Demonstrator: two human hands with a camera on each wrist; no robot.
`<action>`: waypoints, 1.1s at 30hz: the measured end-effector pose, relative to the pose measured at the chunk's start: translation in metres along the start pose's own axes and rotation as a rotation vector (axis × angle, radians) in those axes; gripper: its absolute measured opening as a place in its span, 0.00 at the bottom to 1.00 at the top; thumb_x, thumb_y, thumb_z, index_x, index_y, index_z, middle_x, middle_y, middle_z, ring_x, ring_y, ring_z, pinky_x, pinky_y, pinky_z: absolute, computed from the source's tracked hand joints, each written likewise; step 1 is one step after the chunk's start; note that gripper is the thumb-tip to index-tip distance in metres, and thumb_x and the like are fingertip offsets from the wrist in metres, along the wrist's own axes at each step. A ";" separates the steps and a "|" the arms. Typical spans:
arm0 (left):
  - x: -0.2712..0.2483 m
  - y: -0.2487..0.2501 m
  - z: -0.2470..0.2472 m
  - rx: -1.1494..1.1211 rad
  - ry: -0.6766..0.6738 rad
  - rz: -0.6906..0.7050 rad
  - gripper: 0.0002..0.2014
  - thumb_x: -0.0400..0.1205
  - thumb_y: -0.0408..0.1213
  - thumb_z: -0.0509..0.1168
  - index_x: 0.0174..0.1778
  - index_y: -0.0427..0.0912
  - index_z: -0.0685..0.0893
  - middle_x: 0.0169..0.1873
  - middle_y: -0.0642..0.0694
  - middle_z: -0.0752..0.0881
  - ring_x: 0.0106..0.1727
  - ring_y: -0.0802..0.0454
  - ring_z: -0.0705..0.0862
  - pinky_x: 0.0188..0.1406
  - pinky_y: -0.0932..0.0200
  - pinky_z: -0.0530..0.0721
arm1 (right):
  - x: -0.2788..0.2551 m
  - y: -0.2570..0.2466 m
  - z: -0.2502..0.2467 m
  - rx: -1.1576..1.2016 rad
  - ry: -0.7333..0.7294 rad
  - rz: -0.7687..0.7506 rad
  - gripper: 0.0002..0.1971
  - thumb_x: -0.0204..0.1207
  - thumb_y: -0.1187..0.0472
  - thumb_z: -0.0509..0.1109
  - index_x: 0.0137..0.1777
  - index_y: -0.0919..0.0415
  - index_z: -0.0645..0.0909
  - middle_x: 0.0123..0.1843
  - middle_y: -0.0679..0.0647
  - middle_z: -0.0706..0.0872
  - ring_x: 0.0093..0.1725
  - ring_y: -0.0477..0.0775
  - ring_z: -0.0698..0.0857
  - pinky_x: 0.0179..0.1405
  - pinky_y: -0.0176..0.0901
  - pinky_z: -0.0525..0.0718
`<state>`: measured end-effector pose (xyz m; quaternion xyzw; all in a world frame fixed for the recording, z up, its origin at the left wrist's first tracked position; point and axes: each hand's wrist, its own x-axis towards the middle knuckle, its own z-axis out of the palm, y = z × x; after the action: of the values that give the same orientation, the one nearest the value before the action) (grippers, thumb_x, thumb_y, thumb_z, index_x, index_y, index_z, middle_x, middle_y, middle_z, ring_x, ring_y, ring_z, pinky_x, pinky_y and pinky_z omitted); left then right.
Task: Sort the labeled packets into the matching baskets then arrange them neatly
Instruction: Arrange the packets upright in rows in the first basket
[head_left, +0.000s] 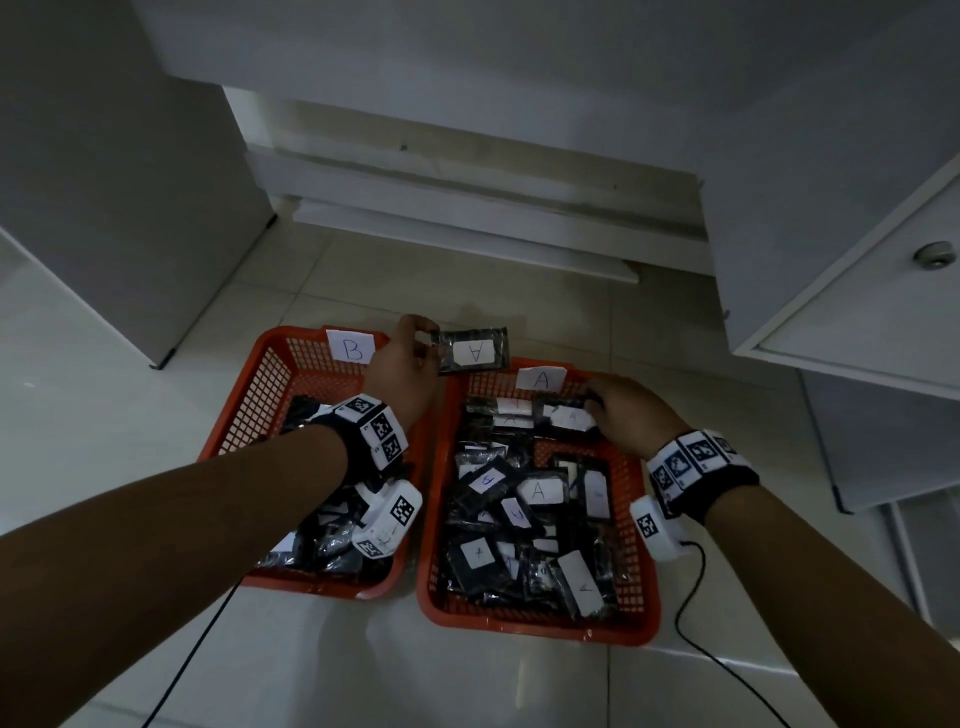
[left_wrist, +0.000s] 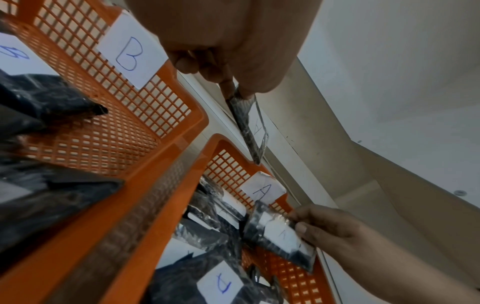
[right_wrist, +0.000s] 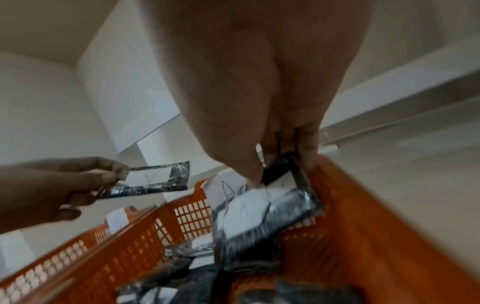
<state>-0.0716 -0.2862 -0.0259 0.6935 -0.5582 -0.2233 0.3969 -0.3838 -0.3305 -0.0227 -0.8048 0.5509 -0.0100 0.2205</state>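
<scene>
Two orange mesh baskets stand side by side on the floor: basket B (head_left: 244, 410) on the left, basket A (head_left: 631, 499) on the right, each with a paper letter tag on its far wall. My left hand (head_left: 410, 358) pinches a dark packet labelled A (head_left: 474, 351) (left_wrist: 253, 127) (right_wrist: 153, 178) in the air above the gap between the far ends of the baskets. My right hand (head_left: 613, 408) grips another A packet (head_left: 563, 415) (right_wrist: 262, 211) (left_wrist: 280, 234) at the far end of basket A. Several dark labelled packets lie jumbled in both baskets.
A white cabinet (head_left: 119, 171) stands at the left and a drawer unit with a round knob (head_left: 932, 254) at the right. A low white ledge (head_left: 467, 218) runs behind the baskets. Black cables (head_left: 691, 608) trail from my wrist cameras over the tiled floor.
</scene>
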 end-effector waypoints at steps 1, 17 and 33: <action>0.000 -0.002 -0.001 0.006 0.005 -0.002 0.11 0.88 0.39 0.65 0.65 0.53 0.77 0.46 0.48 0.90 0.42 0.51 0.89 0.42 0.50 0.89 | 0.002 -0.001 0.003 0.028 -0.028 -0.012 0.15 0.87 0.64 0.64 0.69 0.54 0.86 0.68 0.49 0.87 0.67 0.56 0.86 0.62 0.44 0.81; -0.004 -0.004 -0.005 0.025 -0.005 0.001 0.10 0.88 0.40 0.65 0.64 0.53 0.77 0.46 0.53 0.87 0.43 0.51 0.88 0.41 0.57 0.80 | 0.012 -0.013 0.022 -0.065 -0.049 0.064 0.23 0.83 0.65 0.67 0.77 0.56 0.82 0.76 0.58 0.84 0.72 0.60 0.84 0.74 0.50 0.82; -0.010 0.005 -0.015 0.037 -0.194 -0.006 0.10 0.88 0.39 0.66 0.64 0.50 0.79 0.45 0.54 0.86 0.41 0.62 0.85 0.31 0.66 0.76 | -0.035 -0.015 0.018 -0.097 -0.206 -0.168 0.18 0.80 0.55 0.76 0.69 0.52 0.83 0.62 0.48 0.85 0.58 0.49 0.84 0.55 0.45 0.86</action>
<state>-0.0660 -0.2728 -0.0144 0.6774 -0.5960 -0.2804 0.3275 -0.3795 -0.2882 -0.0255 -0.8547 0.4558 0.0809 0.2351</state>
